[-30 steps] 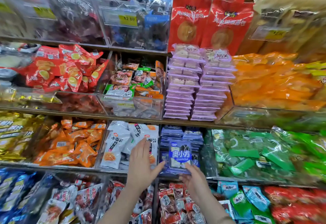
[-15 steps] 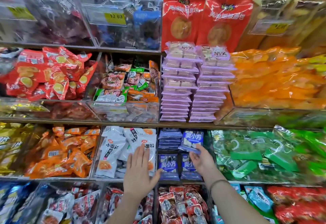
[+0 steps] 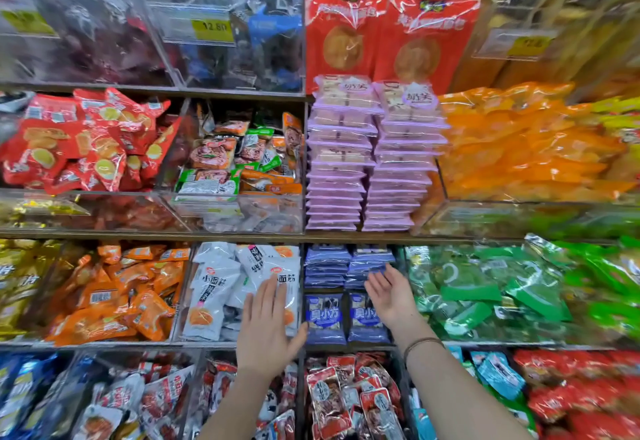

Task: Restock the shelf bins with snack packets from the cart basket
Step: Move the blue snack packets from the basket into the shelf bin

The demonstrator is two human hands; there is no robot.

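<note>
Blue snack packets fill a narrow bin on the third shelf: two flat stacks (image 3: 348,265) at the back and two upright packets (image 3: 346,318) at the front. My right hand (image 3: 391,296) is open and empty, palm turned left, just in front of the right-hand stack. My left hand (image 3: 268,327) is open with fingers spread, held flat before the bin of white packets (image 3: 221,294) to the left of the blue bin. The cart basket is out of view.
Clear shelf bins hold orange packets (image 3: 114,297), green packets (image 3: 491,287), purple stacked trays (image 3: 370,162), red packets (image 3: 83,138) and mixed packets (image 3: 239,159). A lower shelf holds red packets (image 3: 349,398). Shelf edges run across at each level.
My right hand carried a blue packet up from the bin's front to the right-hand stack, left it there and has drawn back empty. My left hand stayed open by the white packets.
</note>
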